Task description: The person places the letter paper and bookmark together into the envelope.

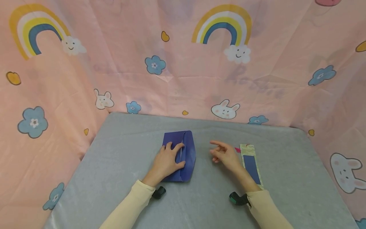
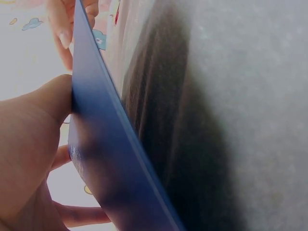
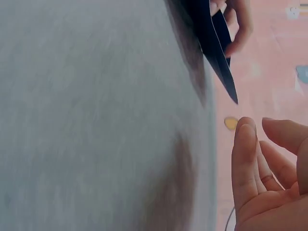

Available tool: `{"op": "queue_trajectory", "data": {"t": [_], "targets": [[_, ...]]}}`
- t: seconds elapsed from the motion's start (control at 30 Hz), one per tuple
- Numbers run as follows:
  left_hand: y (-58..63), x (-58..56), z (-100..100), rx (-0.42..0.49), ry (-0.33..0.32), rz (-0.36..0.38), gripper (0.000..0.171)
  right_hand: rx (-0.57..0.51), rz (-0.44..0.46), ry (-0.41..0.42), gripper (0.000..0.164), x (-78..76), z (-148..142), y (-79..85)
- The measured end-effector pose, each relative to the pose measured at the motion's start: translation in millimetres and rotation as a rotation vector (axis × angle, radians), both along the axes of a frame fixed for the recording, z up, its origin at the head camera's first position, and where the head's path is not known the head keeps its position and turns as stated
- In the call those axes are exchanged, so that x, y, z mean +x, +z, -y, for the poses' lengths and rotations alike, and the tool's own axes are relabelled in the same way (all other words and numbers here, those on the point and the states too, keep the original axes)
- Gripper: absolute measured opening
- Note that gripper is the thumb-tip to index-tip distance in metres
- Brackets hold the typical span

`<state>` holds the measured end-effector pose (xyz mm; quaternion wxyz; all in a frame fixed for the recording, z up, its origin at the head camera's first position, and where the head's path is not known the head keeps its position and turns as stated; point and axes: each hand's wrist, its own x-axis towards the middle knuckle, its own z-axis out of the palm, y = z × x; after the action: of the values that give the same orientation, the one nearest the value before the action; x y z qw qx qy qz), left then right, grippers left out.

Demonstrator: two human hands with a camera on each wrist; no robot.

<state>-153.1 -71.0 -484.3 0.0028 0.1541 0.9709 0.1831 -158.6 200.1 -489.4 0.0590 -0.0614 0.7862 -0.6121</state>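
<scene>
A purple-blue envelope (image 1: 188, 156) is in front of me, its flap side pointing right and a thin white line along its opening. My left hand (image 1: 167, 160) grips it from above, fingers spread over its face and thumb near the flap fold. In the left wrist view the envelope (image 2: 103, 130) slants above the table with a dark shadow beneath it. To its right, my right hand (image 1: 227, 156) hovers with loosely bent fingers and holds nothing. In the right wrist view, the envelope's dark tip (image 3: 226, 74) is just beyond my right fingertips (image 3: 245, 134).
A narrow pale yellow-green card (image 1: 247, 149) with a blue panel lies on the table right of my right hand, partly behind the forearm. A small pink tab (image 1: 237, 150) sticks out at its upper left. The grey tabletop (image 1: 123, 149) ends at a pink patterned cloth (image 1: 183, 86).
</scene>
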Motion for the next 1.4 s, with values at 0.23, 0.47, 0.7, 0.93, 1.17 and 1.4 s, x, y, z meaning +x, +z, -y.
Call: {"op": "queue_trajectory", "data": {"t": [0.23,0.47,0.7,0.93,1.17,1.4], "targets": [[-0.3,-0.3,0,0.002,-0.01,-0.007,0.066,0.105,0.044,-0.021,0.051,7.9,-27,-0.5],[0.0,0.2,0,0.007,-0.009,-0.004,0.065,0.21,0.011,-0.045,0.054,15.5,-55,-4.2],[-1.7,0.6,1,0.013,-0.013,-0.009,0.066,0.254,-0.037,-0.08,0.048,24.0,-80,-2.8],[-2.2,-0.1,1,0.008,-0.02,-0.021,0.066,0.493,-0.091,-0.157,0.047,29.5,-99,-0.6],[-1.3,-0.6,1,0.009,-0.025,-0.025,0.066,0.63,-0.168,-0.206,0.045,31.8,-111,-5.8],[-2.8,-0.3,1,0.004,-0.021,-0.021,0.066,0.763,-0.187,-0.21,0.045,34.4,-116,-12.4]]}}
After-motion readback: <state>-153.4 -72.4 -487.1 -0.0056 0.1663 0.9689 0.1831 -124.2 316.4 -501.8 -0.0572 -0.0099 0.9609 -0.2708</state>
